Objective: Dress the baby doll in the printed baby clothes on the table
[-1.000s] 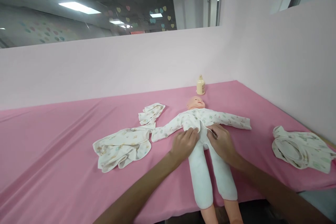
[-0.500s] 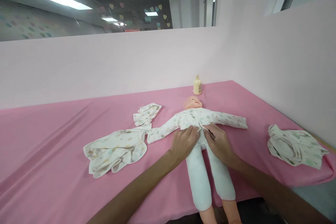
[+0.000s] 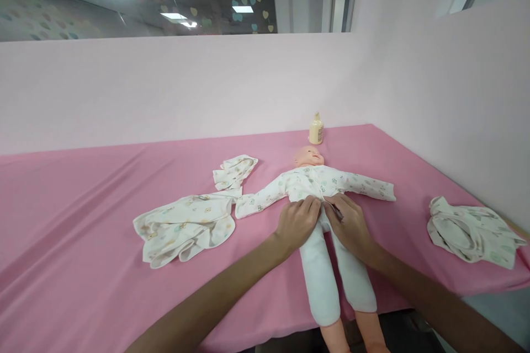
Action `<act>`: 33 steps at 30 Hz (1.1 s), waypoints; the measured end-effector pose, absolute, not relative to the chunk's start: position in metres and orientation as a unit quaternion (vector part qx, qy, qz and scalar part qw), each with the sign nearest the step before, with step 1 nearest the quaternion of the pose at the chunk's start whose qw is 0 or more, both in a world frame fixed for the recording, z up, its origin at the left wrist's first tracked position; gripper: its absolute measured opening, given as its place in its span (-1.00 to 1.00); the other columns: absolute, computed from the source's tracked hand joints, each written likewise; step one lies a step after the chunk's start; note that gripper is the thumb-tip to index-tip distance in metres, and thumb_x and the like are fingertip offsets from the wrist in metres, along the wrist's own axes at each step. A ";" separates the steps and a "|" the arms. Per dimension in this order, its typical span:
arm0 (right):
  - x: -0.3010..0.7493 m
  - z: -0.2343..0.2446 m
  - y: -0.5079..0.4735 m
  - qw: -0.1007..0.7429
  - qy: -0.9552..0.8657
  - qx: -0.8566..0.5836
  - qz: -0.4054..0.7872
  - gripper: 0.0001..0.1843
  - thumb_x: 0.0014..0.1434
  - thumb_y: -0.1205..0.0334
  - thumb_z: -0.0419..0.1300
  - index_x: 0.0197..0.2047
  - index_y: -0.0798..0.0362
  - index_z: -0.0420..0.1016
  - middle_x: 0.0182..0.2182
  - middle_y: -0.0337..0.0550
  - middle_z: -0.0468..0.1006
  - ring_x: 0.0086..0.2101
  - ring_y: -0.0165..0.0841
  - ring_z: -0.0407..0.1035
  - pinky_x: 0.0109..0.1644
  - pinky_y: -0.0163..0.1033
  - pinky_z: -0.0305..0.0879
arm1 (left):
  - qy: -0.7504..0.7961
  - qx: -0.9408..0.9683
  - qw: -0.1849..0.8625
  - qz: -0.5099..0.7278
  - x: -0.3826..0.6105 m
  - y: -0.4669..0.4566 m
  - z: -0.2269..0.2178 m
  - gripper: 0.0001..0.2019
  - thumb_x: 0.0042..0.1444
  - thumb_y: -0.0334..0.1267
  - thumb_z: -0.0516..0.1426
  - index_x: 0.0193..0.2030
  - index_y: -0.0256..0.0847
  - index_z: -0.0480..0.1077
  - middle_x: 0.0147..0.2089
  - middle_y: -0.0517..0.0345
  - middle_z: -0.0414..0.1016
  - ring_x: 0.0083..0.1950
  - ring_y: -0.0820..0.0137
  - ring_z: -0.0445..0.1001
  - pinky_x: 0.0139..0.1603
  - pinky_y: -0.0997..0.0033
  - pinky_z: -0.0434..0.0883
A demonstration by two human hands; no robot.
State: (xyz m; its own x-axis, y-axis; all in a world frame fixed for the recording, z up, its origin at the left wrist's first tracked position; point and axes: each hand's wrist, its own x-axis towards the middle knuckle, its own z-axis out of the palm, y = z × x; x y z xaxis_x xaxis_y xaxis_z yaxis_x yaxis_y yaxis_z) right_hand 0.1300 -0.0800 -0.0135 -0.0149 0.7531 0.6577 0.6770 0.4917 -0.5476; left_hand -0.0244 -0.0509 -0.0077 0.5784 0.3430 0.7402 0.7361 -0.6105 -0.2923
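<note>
On the pink cloth lies a baby doll on its back, its head toward the wall and its feet past the near edge. It wears a white baby shirt with small prints, sleeves spread wide, and plain white leggings. My left hand pinches the shirt's front edge at the doll's belly. Close beside it, my right hand has its thumb and fingers closed on the other side of the same front opening. The fingertips nearly meet, and the exact bit of cloth between them is partly hidden.
A printed baby garment lies spread and creased on the left of the pink cloth. Another bundled garment rests near the right edge. Behind the doll's head a cream pump bottle stands close to the white wall.
The view has tilted slightly down and shifted left. Both hands stay at the shirt front, with their fingertips a little closer together. The doll and garments lie as before.
</note>
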 end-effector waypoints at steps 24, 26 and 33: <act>0.124 -0.007 -0.087 0.520 -0.691 -0.494 0.091 -0.83 0.29 0.27 0.05 -0.27 0.00 0.46 -0.26 -0.13 0.50 -0.23 -0.31 0.38 -0.14 -0.15 0.38 | -0.442 -0.817 -0.204 -0.309 -0.021 -0.049 0.016 -0.84 0.11 -0.34 0.01 -0.50 -0.19 0.22 -0.54 0.31 0.23 -0.49 0.50 0.18 -0.46 0.46 0.08; 0.124 -0.008 -0.087 0.519 -0.696 -0.489 0.086 -0.83 0.30 0.27 0.04 -0.26 0.00 0.46 -0.25 -0.12 0.50 -0.23 -0.31 0.38 -0.15 -0.16 0.38 | -0.438 -0.803 -0.259 -0.310 -0.022 -0.048 0.023 -0.82 0.09 -0.33 -0.01 -0.53 -0.19 0.19 -0.56 0.31 0.20 -0.49 0.50 0.16 -0.45 0.46 0.09; 0.122 -0.006 -0.088 0.510 -0.717 -0.472 0.056 -0.77 0.30 0.32 -0.01 -0.25 0.02 0.48 -0.25 -0.10 0.49 -0.25 -0.33 0.38 -0.20 -0.18 0.36 | -0.422 -0.754 -0.388 -0.320 -0.026 -0.043 0.030 -0.74 0.13 -0.16 0.00 -0.54 -0.20 0.17 -0.53 0.28 0.20 -0.48 0.50 0.15 -0.47 0.49 0.11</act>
